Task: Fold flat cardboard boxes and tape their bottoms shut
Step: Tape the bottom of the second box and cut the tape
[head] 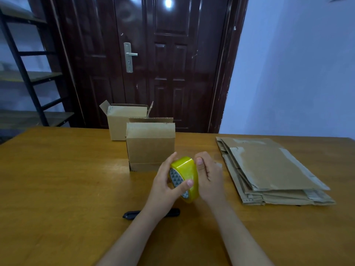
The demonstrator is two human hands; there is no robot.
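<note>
A yellow tape roll [185, 170] is held above the wooden table [63, 181], a little in front of a folded cardboard box [150, 145]. My left hand [166, 184] grips the roll from the left, thumb across its rim. My right hand [208, 175] presses against the roll's right side with fingers curled and the thumb tip at its top edge. The box stands with its closed flaps up. A second box [123, 121] with open flaps stands behind it. A stack of flat cardboard boxes [269, 169] lies to the right.
A black utility knife [130, 215] lies on the table under my left forearm. A dark wooden door [163, 60] is behind the table, and a black metal shelf rack [28, 73] stands at the far left.
</note>
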